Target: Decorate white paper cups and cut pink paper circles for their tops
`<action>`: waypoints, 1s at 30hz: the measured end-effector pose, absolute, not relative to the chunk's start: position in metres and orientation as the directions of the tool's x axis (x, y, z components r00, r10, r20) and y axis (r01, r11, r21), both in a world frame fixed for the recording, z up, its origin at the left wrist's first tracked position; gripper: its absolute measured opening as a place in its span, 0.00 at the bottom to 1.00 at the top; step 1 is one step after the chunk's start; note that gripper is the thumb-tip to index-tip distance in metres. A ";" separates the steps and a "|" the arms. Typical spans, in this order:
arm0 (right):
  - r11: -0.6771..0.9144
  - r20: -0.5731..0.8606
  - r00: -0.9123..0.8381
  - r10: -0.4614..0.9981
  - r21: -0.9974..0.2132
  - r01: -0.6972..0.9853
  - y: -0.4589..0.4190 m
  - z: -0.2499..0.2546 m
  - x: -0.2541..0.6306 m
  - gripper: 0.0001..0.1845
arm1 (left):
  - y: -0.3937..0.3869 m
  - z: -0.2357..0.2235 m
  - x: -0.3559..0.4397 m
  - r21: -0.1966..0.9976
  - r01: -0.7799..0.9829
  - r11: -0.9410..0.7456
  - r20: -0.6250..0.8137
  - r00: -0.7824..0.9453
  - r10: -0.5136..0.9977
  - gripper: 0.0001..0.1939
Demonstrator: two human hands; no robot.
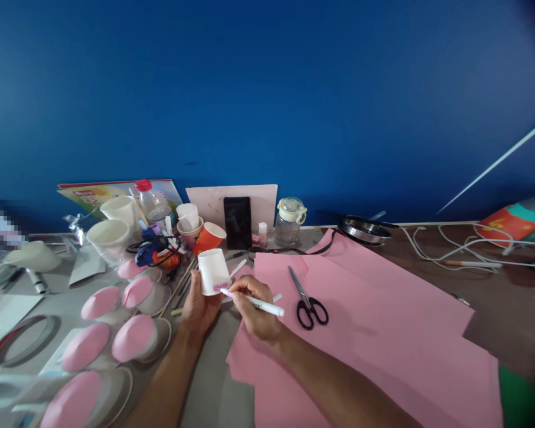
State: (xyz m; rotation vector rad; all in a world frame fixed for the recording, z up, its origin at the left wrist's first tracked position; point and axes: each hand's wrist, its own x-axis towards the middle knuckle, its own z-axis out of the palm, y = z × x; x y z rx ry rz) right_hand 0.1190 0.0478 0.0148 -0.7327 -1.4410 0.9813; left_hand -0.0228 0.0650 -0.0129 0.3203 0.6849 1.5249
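A white paper cup [213, 270] is held upside down by my left hand [200, 310], its fingers wrapped around the lower side. My right hand [254, 306] grips a white marker [265, 307], with its pink tip against the cup near the rim. Pink scribbled marks show on the cup where the tip rests. Sheets of pink paper [374, 333] lie under my right forearm. Black-handled scissors [310, 303] rest on that paper, right of my right hand.
Several cups with pink paper tops [134, 337] stand at the left. Behind are a glue gun [147, 255], an orange cup [210, 236], a black phone [238, 223] and a glass jar [288, 226]. A tape roll [24, 339] lies far left; white cables [450, 249] trail at right.
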 end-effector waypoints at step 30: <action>0.405 0.422 -0.124 0.898 -0.904 -0.140 0.050 0.012 0.118 0.08 | 0.067 -0.017 -0.025 0.603 -0.797 0.028 -0.136 -0.068 0.988 0.26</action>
